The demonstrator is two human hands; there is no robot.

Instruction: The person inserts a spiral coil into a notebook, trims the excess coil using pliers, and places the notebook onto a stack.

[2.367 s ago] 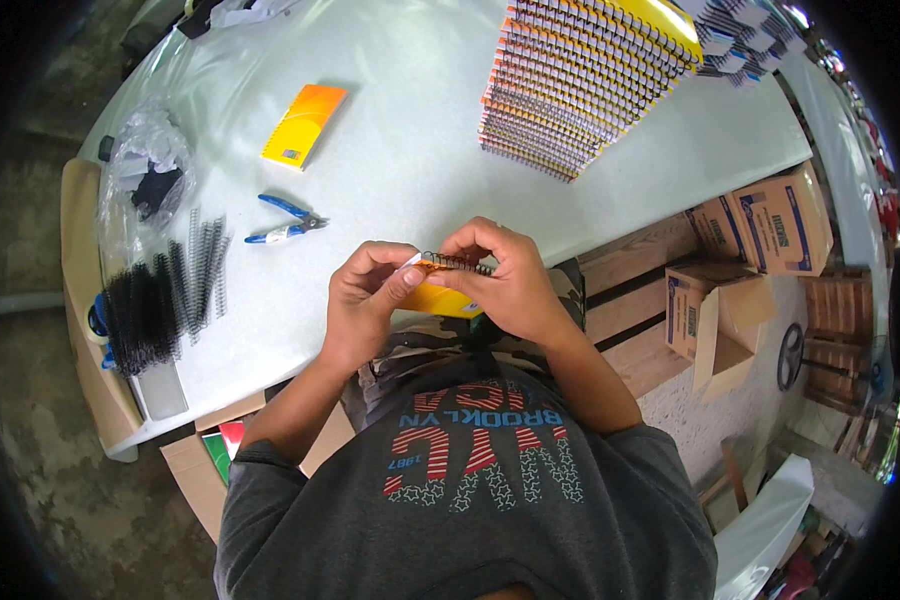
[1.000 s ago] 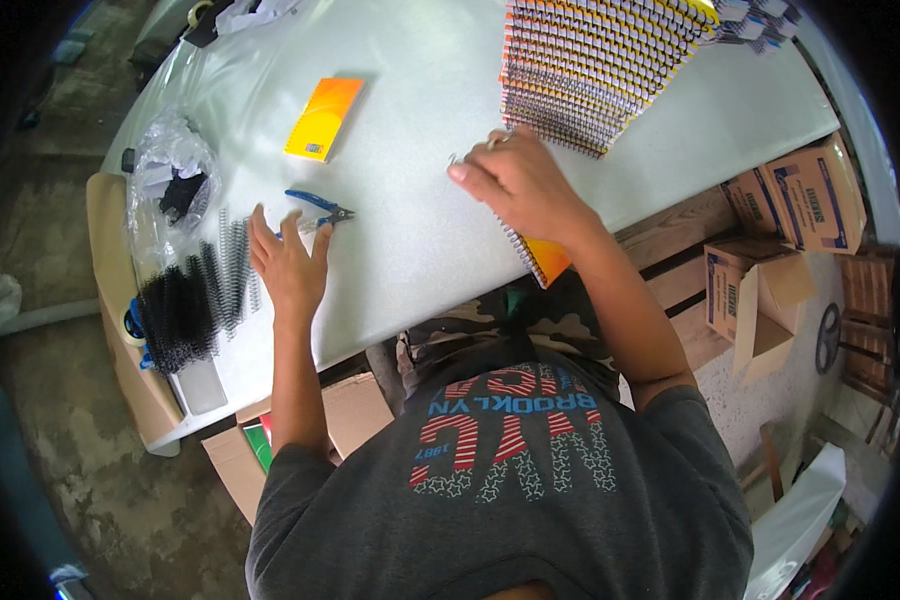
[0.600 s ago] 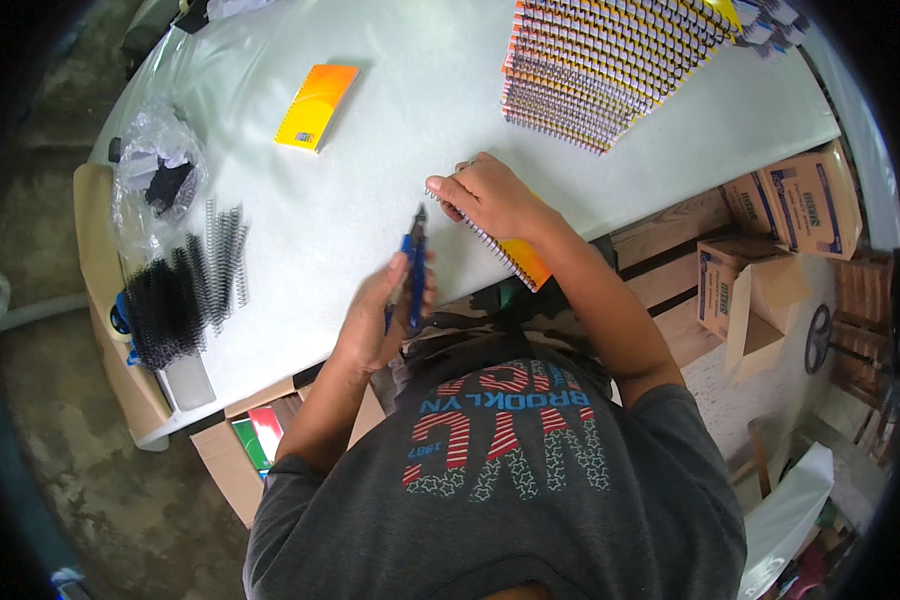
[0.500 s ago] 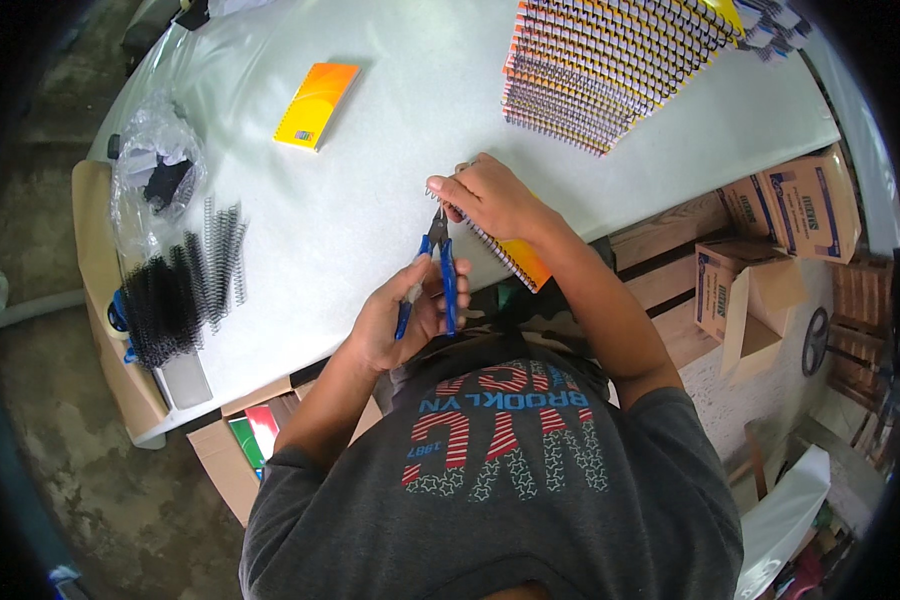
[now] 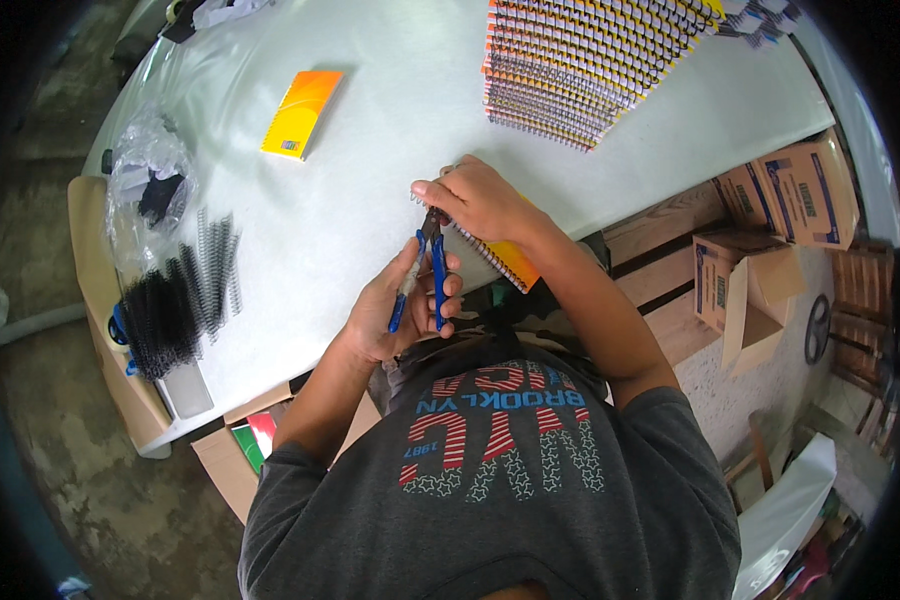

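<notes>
My left hand is wrapped round a pair of blue-handled pliers, whose dark jaws point up toward the end of a wire coil. My right hand grips the upper end of a small orange-yellow spiral notebook near the table's front edge. A short piece of the notebook's coil sticks out past my right thumb, beside the plier tips. Whether the jaws touch the wire is hidden by my fingers. Farther off to the left lies another yellow and orange notebook.
Stacked spiral notebooks fan across the table's far right. Loose black coils and a clear plastic bag lie at the left edge of the white table. Cardboard boxes stand to the right, beside wooden slats.
The pliers' jaws have shifted slightly up against the notebook's coil end, closer to my right fingers. The whole view has shifted a little; both hands keep their holds.
</notes>
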